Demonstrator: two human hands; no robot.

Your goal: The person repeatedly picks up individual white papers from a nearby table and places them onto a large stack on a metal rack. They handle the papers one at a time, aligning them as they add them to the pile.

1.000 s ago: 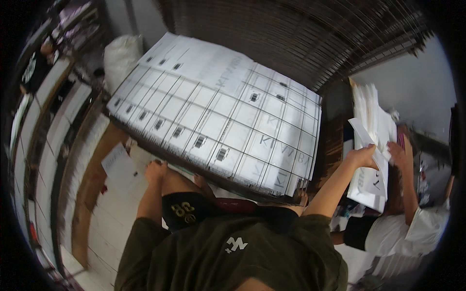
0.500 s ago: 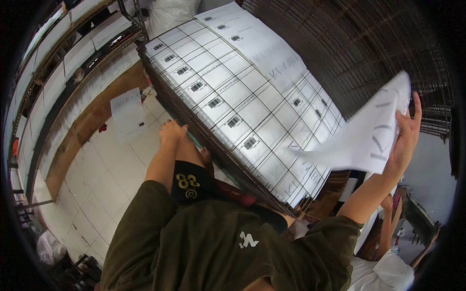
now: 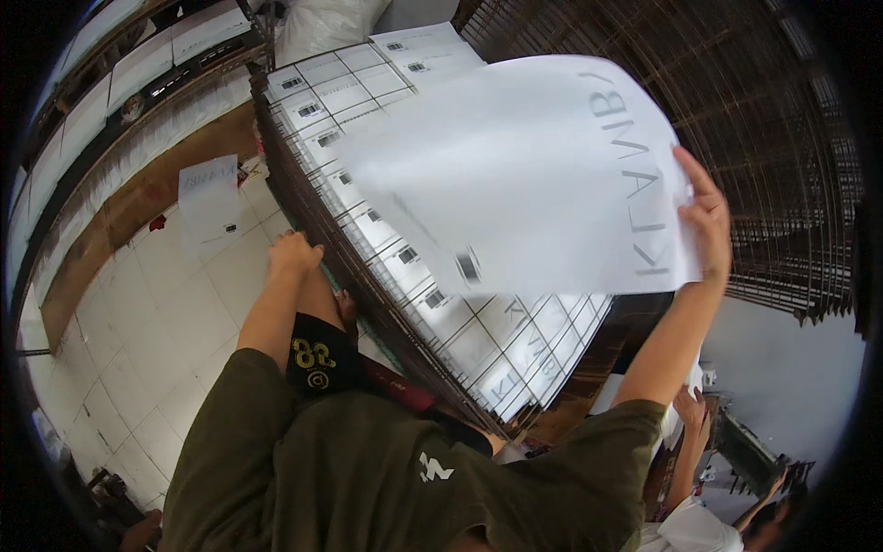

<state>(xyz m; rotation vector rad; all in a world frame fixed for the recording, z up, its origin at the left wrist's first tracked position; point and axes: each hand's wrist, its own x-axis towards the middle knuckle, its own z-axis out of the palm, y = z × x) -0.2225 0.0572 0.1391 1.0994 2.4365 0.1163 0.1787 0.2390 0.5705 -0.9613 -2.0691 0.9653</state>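
Observation:
A large white printed sheet of paper (image 3: 543, 166) bows upward over the wire drying rack (image 3: 317, 189). My right hand (image 3: 706, 225) pinches it by its right edge, beside the big grey lettering. A small dark printed block shows near its lower corner. The sheet's far left end is blurred and hides much of the rack. More printed paper (image 3: 520, 368) lies on the rack, crossed by its thin wires. At the rack's near left side, my left hand (image 3: 294, 253) is curled over my bent knee, away from the paper.
Raised wire trays (image 3: 736, 120) stand tilted behind the rack. On the left are a long shelf (image 3: 175, 60) with white sheets and a tiled floor (image 3: 175, 322). One printed sheet (image 3: 210, 202) rests at the left. Another person's arm (image 3: 685, 451) shows at lower right.
The sheet in my right hand has swung from a folded, bunched shape at the right to spread out leftward over the rack. My right hand has come lower and left; my left hand stays on the knee.

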